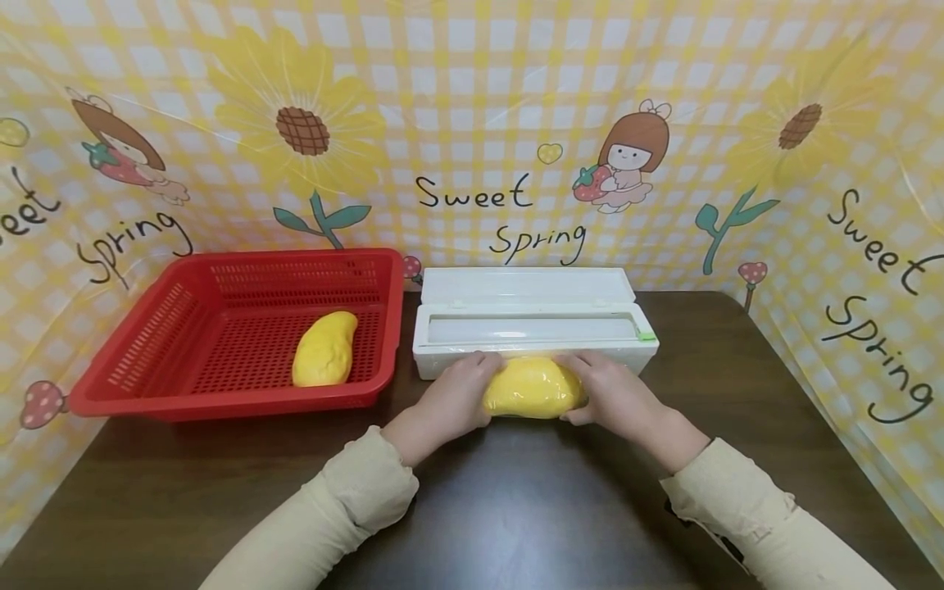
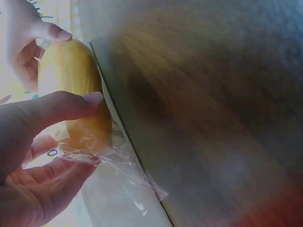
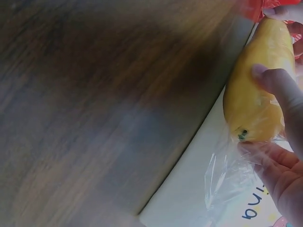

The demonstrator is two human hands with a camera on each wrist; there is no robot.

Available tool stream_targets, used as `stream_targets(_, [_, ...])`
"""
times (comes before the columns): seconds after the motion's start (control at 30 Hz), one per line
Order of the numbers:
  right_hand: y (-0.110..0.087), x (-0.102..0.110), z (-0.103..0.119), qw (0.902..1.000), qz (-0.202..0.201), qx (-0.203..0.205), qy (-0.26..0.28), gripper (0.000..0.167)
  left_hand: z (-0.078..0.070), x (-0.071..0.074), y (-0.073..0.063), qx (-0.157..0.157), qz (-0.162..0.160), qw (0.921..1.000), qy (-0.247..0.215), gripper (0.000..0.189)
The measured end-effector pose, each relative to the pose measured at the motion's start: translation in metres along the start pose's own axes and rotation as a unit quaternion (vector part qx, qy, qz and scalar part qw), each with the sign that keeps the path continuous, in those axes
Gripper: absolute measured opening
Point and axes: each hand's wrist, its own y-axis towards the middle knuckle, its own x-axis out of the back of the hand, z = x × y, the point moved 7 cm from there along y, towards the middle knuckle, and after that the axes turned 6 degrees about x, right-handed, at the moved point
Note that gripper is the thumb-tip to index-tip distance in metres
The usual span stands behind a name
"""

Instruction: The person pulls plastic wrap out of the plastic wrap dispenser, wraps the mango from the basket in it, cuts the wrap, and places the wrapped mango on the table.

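Note:
A yellow mango [image 1: 533,388], glossy with clear plastic film, is held between both hands in front of a white cling film box. My left hand [image 1: 459,392] grips one end, its thumb [image 2: 78,105] lying along the fruit's side. At the other end my right hand [image 1: 618,397] grips it, the thumb pressed on the skin and the fingers under the film. Loose plastic film [image 2: 137,175] hangs off the left end in the left wrist view. More film trails beside the green-marked tip in the right wrist view [image 3: 222,175].
The white cling film box [image 1: 527,287] stands behind the hands with its lid raised and a roll inside. To the left is a red plastic basket [image 1: 236,407] holding another yellow mango [image 1: 324,351]. A patterned cloth [image 1: 472,123] surrounds the dark wooden table [image 1: 516,508].

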Motion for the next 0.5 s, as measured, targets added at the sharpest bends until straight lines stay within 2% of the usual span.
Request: stream_targets(0.5, [0.0006, -0.0041, -0.002, 0.9989, 0.038, -0.024, 0.014, 0.077, -0.0008, -0.0047, 0.003, 0.026, 0.036, 0.999, 0.005, 0.058])
